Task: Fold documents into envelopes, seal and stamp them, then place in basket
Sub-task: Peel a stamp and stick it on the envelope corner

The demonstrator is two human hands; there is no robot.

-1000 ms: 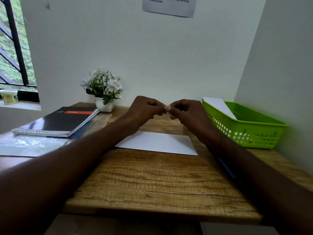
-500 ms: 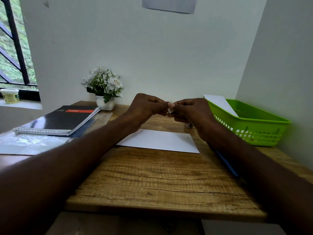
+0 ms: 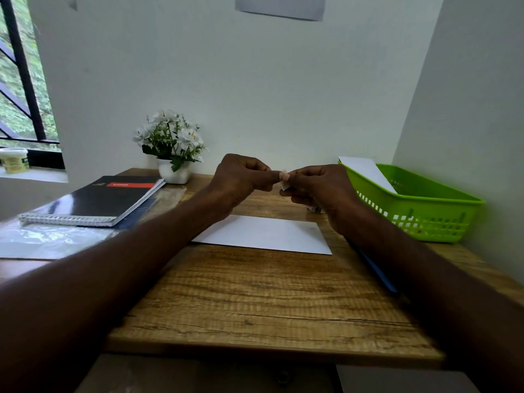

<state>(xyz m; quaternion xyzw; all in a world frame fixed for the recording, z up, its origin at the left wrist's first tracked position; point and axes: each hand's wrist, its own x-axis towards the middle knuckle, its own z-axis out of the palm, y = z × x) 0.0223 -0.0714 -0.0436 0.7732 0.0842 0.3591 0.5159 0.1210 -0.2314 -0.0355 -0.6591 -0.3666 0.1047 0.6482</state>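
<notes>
Both hands are raised above the wooden surface (image 3: 255, 302), fingertips meeting. The left hand (image 3: 241, 180) and right hand (image 3: 317, 191) together pinch a small white scrap (image 3: 284, 185), probably a stamp or its backing; it is too small to identify. A white envelope (image 3: 263, 235) lies flat on the surface directly below the hands, apart from them. The green basket (image 3: 425, 211) stands at the right, already holding one white envelope (image 3: 368, 173) leaning on its rim. The step in hand appears to be stamping. The next move calls for freeing the stamp, lowering it onto a corner of the flat envelope, and pressing it down.
</notes>
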